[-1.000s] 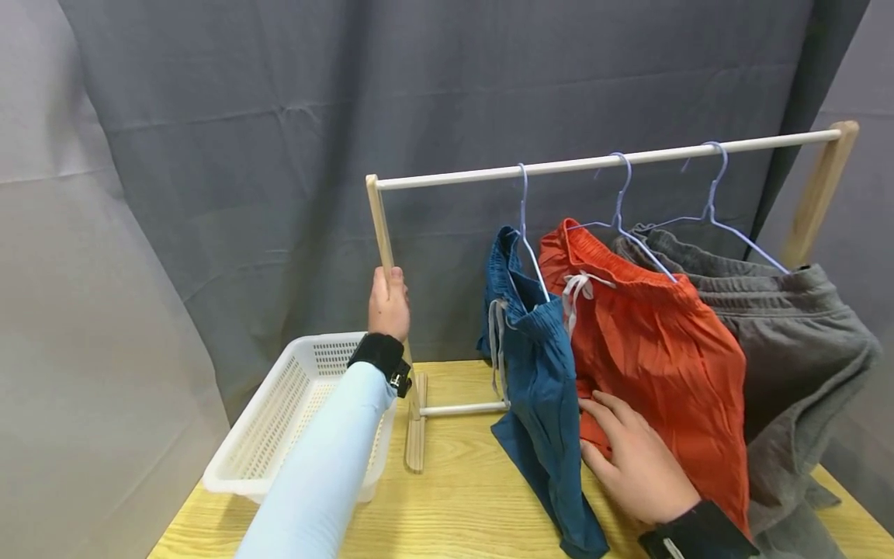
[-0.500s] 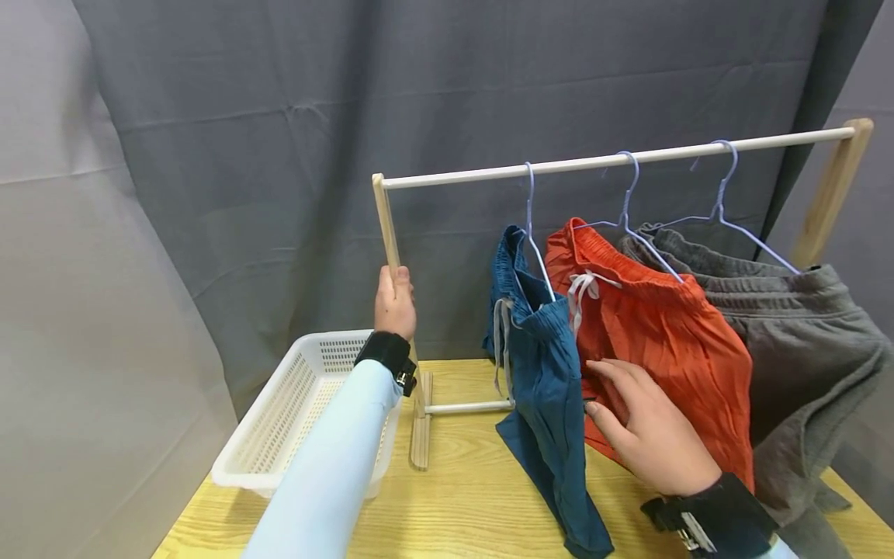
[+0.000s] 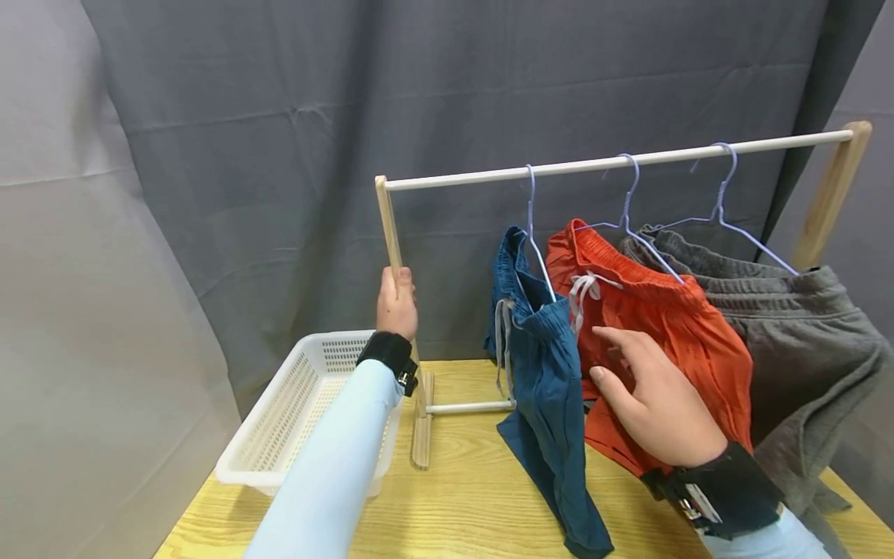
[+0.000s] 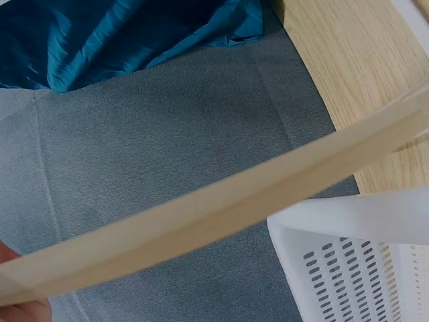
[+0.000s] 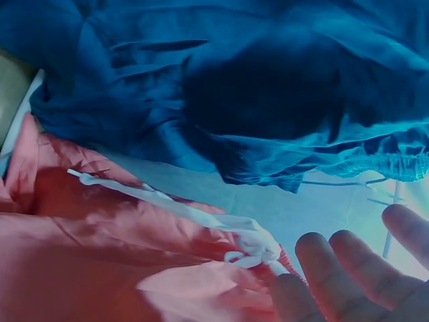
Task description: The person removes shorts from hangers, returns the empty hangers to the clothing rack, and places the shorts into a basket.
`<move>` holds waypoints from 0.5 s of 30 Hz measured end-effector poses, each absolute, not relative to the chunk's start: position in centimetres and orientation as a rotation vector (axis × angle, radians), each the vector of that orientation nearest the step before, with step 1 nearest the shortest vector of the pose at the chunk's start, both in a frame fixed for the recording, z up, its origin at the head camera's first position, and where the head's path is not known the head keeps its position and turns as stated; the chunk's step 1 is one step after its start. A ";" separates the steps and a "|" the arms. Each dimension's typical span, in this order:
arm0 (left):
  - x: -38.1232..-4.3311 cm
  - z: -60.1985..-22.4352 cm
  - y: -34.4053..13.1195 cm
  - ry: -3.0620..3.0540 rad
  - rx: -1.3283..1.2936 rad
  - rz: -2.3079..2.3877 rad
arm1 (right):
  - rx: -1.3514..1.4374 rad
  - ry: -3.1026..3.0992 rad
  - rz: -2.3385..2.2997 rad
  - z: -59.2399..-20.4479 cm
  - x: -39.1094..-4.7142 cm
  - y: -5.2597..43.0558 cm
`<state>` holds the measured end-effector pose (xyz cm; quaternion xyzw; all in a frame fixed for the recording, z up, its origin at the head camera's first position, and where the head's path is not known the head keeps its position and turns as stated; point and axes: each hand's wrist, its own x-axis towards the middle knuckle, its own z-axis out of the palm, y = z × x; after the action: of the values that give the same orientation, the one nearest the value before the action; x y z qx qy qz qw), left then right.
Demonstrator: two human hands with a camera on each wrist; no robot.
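Note:
My left hand (image 3: 396, 304) grips the wooden upright (image 3: 389, 221) at the left end of a clothes rack. In the left wrist view that post (image 4: 221, 204) runs diagonally, with part of the hand at lower left. My right hand (image 3: 660, 400), fingers apart and slightly bent, is in front of red shorts (image 3: 677, 330) on a hanger (image 3: 629, 202). In the right wrist view its fingers (image 5: 355, 285) are near the white drawstring (image 5: 251, 241); whether they touch the cloth I cannot tell. Blue trousers (image 3: 545, 373) hang just left, on a hanger (image 3: 531, 210).
Grey trousers (image 3: 789, 334) hang at the right on a hanger (image 3: 722, 190). The white rail (image 3: 461, 181) carries all three garments. A white perforated basket (image 3: 233, 466) stands on the wooden table (image 3: 447, 505) left of the rack. Grey cloth (image 3: 244, 155) hangs behind.
My right hand has risen from low on the red shorts toward their middle. My left hand keeps its hold on the upright. The head view has shifted slightly; the garments hang much as before.

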<state>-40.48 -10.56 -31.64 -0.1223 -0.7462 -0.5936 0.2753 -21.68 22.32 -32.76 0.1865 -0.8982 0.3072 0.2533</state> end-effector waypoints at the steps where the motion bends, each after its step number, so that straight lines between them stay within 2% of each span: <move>1: -40.5 -31.7 -10.5 -2.004 -0.332 -1.599 | 0.505 -2.442 0.836 -32.6 -21.7 22.3; 15: -40.5 -31.8 -10.4 -1.997 -0.345 -1.591 | 0.509 -2.420 0.882 -29.8 -21.6 21.8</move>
<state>-40.55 -10.38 -31.79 -0.1285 -0.7444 -0.5930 0.2789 -21.61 21.78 -29.83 0.1876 -0.8911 0.3250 0.2553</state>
